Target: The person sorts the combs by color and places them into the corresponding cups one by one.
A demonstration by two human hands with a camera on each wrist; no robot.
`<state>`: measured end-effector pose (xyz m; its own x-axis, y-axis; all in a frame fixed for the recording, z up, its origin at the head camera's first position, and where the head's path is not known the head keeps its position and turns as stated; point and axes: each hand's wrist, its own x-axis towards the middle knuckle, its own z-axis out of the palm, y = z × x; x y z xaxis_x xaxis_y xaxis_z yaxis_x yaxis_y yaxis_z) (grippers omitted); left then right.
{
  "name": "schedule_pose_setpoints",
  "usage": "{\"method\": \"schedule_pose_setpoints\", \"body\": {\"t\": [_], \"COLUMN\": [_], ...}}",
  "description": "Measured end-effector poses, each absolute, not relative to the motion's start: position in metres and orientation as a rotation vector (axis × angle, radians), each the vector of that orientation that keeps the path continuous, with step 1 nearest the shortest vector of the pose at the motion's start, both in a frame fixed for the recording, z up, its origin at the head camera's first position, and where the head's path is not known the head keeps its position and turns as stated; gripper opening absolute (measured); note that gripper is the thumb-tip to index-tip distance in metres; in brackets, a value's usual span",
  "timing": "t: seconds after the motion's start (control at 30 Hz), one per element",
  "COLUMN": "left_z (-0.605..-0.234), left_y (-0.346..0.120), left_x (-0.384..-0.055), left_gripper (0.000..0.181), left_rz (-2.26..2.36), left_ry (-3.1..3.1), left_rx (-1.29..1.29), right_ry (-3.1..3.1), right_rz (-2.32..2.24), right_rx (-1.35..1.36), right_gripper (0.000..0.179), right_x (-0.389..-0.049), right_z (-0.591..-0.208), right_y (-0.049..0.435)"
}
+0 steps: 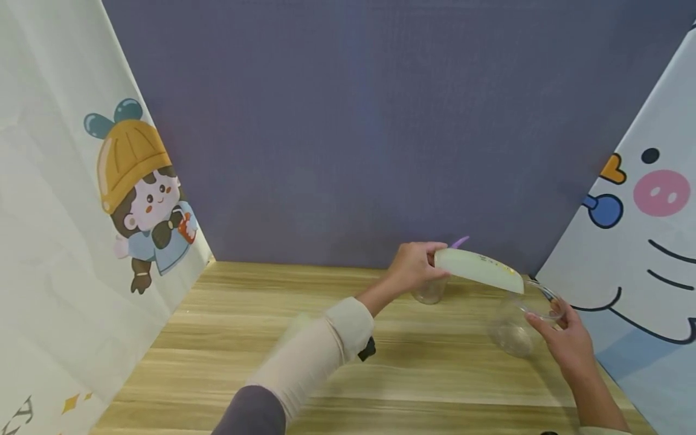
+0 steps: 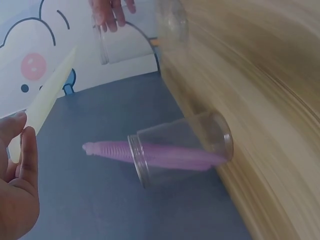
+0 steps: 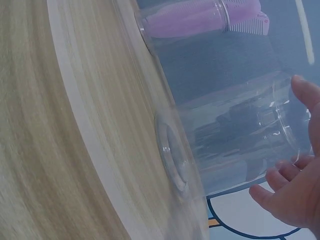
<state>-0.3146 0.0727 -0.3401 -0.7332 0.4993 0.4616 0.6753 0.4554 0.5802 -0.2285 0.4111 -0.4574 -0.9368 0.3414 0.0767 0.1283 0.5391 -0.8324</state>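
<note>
My left hand (image 1: pixel 415 266) pinches one end of a pale green, half-moon comb (image 1: pixel 481 270) with small print on it; I cannot make out its teeth. The comb is raised and tilted, its far end close to the mouth of a large clear jar (image 1: pixel 513 332). My right hand (image 1: pixel 571 341) grips that jar by the rim, and the right wrist view shows the thumb and fingers on opposite sides of the mouth. Behind the left hand stands a smaller clear jar (image 2: pixel 185 147) with a purple comb (image 2: pixel 110 149) sticking out of its top.
The wood-grain table (image 1: pixel 239 338) meets a dark grey-blue wall panel (image 1: pixel 337 139) at the back. White side panels with cartoon prints flank it, the right one (image 1: pixel 641 272) close to my right hand. A pale green blur (image 1: pixel 296 326) shows beside my left sleeve.
</note>
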Motion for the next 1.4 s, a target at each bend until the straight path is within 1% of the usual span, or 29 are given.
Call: {"method": "schedule_pose_setpoints", "body": {"t": [0.3,0.43,0.6,0.87,1.13,1.4], "left_z": [-0.339,-0.340,-0.342,-0.347,-0.345,-0.344], "left_y": [0.100,0.111,0.124,0.135,0.147,0.151], "left_x": [-0.315,-0.313,-0.310,-0.304,-0.297,-0.291], "left_gripper": [0.045,0.046,0.051,0.044,0.049,0.058], "left_rz": [-1.021,-0.980,-1.007,-1.163,-1.183,-1.333], "left_ry": [-2.545,-2.555,-2.559,-2.589,-2.620,-2.662], "left_rx": [-1.038,-1.038,-0.991,-0.944,-0.972,-0.975], "right_ry": [-2.558,-2.556,-2.561,-2.539,-2.509,-2.533], "right_rz": [1.368,1.366,1.350,1.377,1.374,1.343], "right_rx": [-0.383,-0.370,-0.362,-0.370,-0.393,-0.441], "right_gripper": [0.098,0.099,0.098,0.098,0.098,0.099], "right_x": [-0.228,-0.228,-0.227,-0.228,-0.227,-0.228], "right_z": [-0.457,-0.458,-0.458,-0.460,-0.460,-0.459], "right_y": [0.412,0.413,0.414,0.414,0.411,0.411]}}
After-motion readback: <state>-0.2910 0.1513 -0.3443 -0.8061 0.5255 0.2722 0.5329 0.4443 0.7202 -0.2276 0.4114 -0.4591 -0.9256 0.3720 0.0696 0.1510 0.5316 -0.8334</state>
